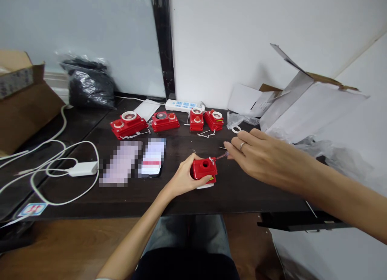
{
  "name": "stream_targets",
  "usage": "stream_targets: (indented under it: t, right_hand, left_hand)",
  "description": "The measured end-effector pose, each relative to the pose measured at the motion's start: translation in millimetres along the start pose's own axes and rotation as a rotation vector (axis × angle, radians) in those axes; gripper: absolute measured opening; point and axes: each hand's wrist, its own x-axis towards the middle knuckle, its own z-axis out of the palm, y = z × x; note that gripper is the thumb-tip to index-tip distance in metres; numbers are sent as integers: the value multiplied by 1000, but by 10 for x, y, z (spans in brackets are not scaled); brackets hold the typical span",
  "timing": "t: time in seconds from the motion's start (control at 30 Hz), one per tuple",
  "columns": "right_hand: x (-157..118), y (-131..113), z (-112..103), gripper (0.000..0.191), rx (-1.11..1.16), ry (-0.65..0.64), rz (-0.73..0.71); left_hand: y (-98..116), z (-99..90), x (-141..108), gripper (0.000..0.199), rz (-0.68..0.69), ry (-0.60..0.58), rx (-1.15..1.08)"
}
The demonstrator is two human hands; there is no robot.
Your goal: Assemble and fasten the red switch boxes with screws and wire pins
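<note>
Left fingers (190, 160) gripping red unit (199, 170), black-filled bag (87, 84)

Dark table (242, 199) beneath four red devices (165, 125), power strip (181, 106) and white adapter (83, 169) (amid cable loops (57, 204)).

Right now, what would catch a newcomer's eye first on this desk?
Probably the red box gripped in the left hand near the front of the desk, with the right hand holding a slim object beside it. Behind are four more red boxes. A large white carton stands open at right.
</note>
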Motion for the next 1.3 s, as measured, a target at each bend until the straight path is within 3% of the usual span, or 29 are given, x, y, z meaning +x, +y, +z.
stream_targets:
  t: [0.27,0.6,0.77,0.87,1.0,1.13,1.3]
  right_hand:
    - [14,-56,-62,27,24,52,7]
    - [-1,-118,37,27,37,26,-13]
    - [-64,-88,101,23,127,-54,206]
    - [-148,-153,253,21,416,-120,409]
    - [-207,-355,441,19,887,-90,676]
    - [-145,-572,550,13,1143,23,827]
    - [-10,-736,717,12,1151,270,859]
  left_hand:
    - [16,3,-3,35,-19,0,-3]
    - [7,2,2,33,24,6,9]
    - [5,-1,1,33,28,6,9]
    - [0,-3,-3,33,23,11,19]
    - [-13,1,-6,34,31,8,21]
    - [-35,10,0,40,47,17,0]
    - [-46,-1,21,50,112,-5,-8]
